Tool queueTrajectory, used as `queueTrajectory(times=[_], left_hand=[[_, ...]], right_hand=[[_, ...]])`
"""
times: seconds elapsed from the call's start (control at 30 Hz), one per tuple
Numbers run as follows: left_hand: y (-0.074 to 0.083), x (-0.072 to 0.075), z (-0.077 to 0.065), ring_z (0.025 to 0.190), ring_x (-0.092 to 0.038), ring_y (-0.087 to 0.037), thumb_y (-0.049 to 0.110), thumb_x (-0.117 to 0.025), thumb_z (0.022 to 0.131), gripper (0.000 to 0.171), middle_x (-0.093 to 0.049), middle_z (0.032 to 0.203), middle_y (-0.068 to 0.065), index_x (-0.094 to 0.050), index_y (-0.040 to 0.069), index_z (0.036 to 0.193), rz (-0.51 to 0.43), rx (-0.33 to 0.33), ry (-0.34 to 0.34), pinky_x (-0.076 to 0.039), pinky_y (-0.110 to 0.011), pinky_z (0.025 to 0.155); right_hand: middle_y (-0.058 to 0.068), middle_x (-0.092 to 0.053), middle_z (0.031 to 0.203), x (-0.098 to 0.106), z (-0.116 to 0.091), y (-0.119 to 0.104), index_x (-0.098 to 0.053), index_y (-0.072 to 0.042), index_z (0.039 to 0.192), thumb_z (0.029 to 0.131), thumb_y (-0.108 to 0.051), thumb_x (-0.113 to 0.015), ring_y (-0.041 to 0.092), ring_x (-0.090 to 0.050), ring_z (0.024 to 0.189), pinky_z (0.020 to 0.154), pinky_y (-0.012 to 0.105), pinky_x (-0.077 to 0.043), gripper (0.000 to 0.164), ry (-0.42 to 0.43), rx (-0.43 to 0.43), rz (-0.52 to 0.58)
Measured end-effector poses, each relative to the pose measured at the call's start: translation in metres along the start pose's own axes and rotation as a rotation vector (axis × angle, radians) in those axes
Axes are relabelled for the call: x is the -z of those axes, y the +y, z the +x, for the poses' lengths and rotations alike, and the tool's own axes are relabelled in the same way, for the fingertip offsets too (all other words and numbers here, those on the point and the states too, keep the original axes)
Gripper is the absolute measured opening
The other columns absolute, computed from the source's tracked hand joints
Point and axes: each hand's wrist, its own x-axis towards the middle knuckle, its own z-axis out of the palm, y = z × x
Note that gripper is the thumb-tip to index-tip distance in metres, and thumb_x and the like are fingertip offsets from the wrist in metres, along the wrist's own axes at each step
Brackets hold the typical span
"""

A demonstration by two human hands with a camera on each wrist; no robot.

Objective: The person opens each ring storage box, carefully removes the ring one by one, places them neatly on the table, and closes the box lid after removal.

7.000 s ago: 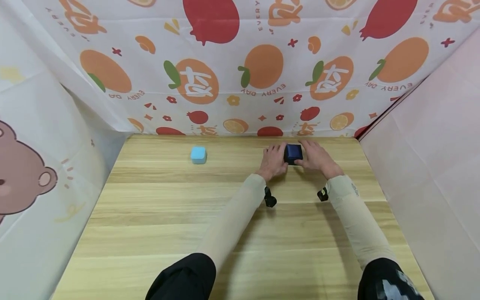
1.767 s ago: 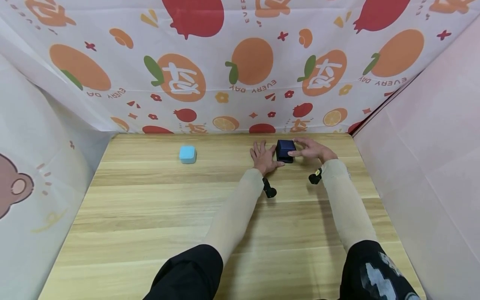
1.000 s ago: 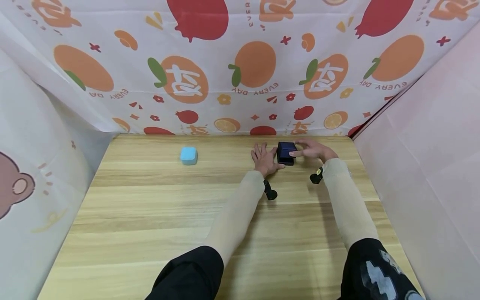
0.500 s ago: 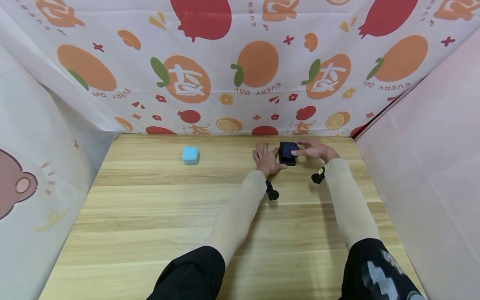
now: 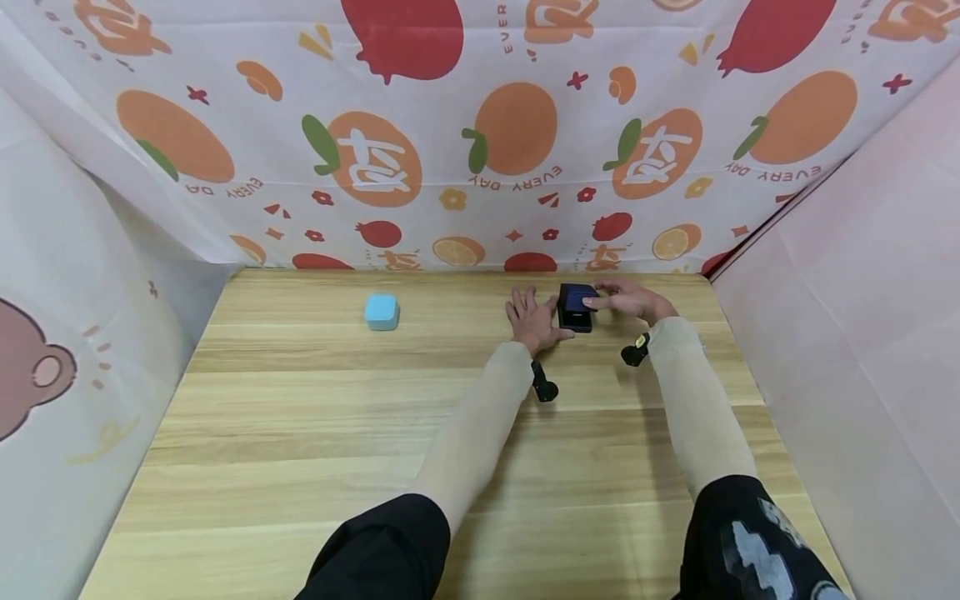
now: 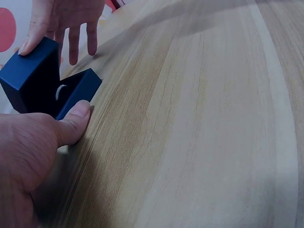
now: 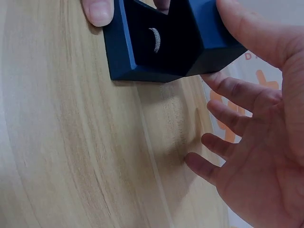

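Item 1: 1 dark blue hinged box (image 5: pixel 574 311), lid (image 7: pixel 209 23) partly raised, on the table (image 5: pixel 315 400) near its back edge, between the hands.
Item 2: 1 pale curved band (image 7: pixel 156 40), apparently a ring, seated in the dark interior.
Item 3: left hand (image 5: pixel 531 322), fingers spread, thumb against the wall of the base (image 7: pixel 118 61).
Item 4: right hand (image 5: pixel 630 301), pinching the lid between thumb and forefinger, whose tip I cannot see; other 3 fingers extended.
Item 5: 1 light blue block (image 5: pixel 382 312), well apart, left.
Handling: I judge the box light, stiff, smooth enough to skid, its hinge possibly sprung; the band is the delicate part. I would brace the base by its walls and take the lid at its free edge.
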Motion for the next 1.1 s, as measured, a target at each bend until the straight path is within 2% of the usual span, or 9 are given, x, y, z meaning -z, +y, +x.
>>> queueTrajectory(times=[0.3, 0.47, 0.63, 0.87, 1.1], left_hand=[[0.0001, 0.0011, -0.0009, 0.158, 0.014, -0.041, 0.056, -0.072, 0.088, 0.085, -0.005, 0.171, -0.016, -0.032, 0.032, 0.16, -0.021, -0.007, -0.007, 0.0, -0.062, 0.127], [-0.0023, -0.001, 0.0015, 0.158, 0.013, -0.041, 0.057, -0.072, 0.087, 0.086, -0.005, 0.17, -0.016, -0.033, 0.032, 0.16, -0.014, -0.004, 0.003, 0.0, -0.062, 0.127], [-0.0033, -0.002, 0.0025, 0.158, 0.012, -0.041, 0.058, -0.073, 0.087, 0.086, -0.006, 0.17, -0.016, -0.033, 0.033, 0.159, -0.004, 0.004, 0.006, -0.002, -0.062, 0.127], [-0.0011, 0.0012, 0.0011, 0.158, 0.01, -0.042, 0.057, -0.073, 0.087, 0.086, -0.007, 0.169, -0.018, -0.034, 0.031, 0.159, -0.003, -0.007, -0.001, -0.003, -0.062, 0.126], [-0.0024, 0.0004, 0.0015, 0.158, 0.011, -0.041, 0.058, -0.073, 0.087, 0.086, -0.007, 0.17, -0.016, -0.035, 0.031, 0.159, -0.004, -0.002, -0.001, -0.002, -0.061, 0.127]], right_hand=[[0.015, -0.019, 0.17, 0.0028, -0.0013, -0.0017, -0.025, -0.018, 0.162, 0.086, -0.065, -0.068, 0.038, -0.016, 0.157, 0.126, 0.063, -0.014, 0.099, -0.011, -0.062, 0.013], [0.019, -0.012, 0.171, 0.0023, 0.0036, -0.0017, -0.019, -0.01, 0.163, 0.094, -0.056, -0.064, 0.041, -0.011, 0.158, 0.126, 0.062, -0.012, 0.094, -0.027, -0.012, 0.044], [0.021, -0.005, 0.171, 0.0014, 0.0043, -0.0033, -0.009, -0.007, 0.164, 0.097, -0.052, -0.06, 0.042, -0.007, 0.159, 0.127, 0.062, -0.01, 0.095, -0.044, -0.005, 0.061], [0.017, -0.011, 0.172, 0.0011, -0.0004, -0.0037, -0.014, -0.016, 0.165, 0.09, -0.067, -0.061, 0.04, -0.009, 0.159, 0.126, 0.062, -0.012, 0.101, -0.013, -0.078, 0.047], [0.014, -0.01, 0.172, -0.0008, 0.0036, -0.0013, -0.014, -0.016, 0.165, 0.085, -0.077, -0.058, 0.039, -0.007, 0.16, 0.127, 0.061, -0.01, 0.109, 0.006, -0.078, 0.054]])
